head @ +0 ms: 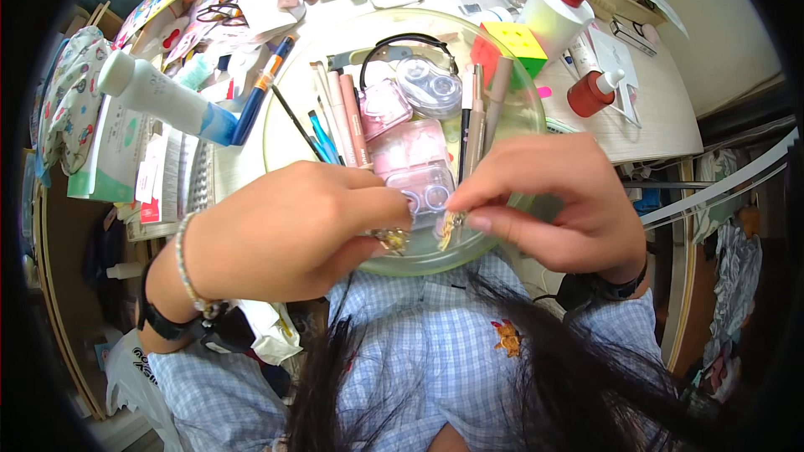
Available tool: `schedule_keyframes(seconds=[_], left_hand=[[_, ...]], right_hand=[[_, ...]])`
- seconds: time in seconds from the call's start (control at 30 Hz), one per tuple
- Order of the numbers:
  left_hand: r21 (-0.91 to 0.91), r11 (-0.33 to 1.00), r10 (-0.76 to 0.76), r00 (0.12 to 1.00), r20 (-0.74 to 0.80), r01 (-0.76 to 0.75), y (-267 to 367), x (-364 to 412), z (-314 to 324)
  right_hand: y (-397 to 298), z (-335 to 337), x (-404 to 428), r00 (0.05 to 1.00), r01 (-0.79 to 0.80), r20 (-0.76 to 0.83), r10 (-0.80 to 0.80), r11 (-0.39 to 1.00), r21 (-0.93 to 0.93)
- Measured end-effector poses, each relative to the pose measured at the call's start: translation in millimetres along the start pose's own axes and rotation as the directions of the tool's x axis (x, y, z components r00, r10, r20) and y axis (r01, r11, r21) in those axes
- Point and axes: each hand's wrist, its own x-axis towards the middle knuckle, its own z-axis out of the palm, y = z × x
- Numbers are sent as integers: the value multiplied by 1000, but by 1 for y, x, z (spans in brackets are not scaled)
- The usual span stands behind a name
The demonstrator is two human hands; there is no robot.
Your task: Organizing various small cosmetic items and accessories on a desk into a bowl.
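Observation:
My left hand (301, 226) pinches a small gold-coloured trinket (393, 240) between thumb and fingers. In the fingertips of my right hand (553, 201) hangs a second small gold-coloured ornament (448, 231); its exact kind is too small to tell. Both hands are over the near rim of a round, greenish see-through tray (352, 263). Just beyond them, inside the tray, lie a clear contact lens case (433, 191), a pink clear box (411, 144) and a second clear lens case (428, 85). Makeup pencils (355, 119) lean at the left, and further cosmetic pens (480, 119) stand at the right.
Left of the tray are a white and blue bottle (169, 97) and a dark blue pen (264, 88). To the right stand a puzzle cube (515, 50), a red-capped pump bottle (559, 12) and a red dropper bottle (593, 94). Mixed clutter covers the table's far side.

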Motion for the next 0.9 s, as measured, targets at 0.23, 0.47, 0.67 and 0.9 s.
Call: schedule_keyframes(seconds=[0.23,0.47,0.67,0.9], left_hand=[[152,988,13,998,66,-23,-3,22,12],[97,989,-125,988,92,116,0,20,5],[105,993,-43,999,-33,46,-5,5,-5],[335,940,-11,984,-177,71,-12,7,4]], right_hand=[[8,5,-6,994,26,110,-5,981,-192],[11,2,-10,983,10,181,17,989,-147],[8,-6,-8,983,-43,173,61,994,-104],[21,6,2,993,41,120,3,932,-359]])
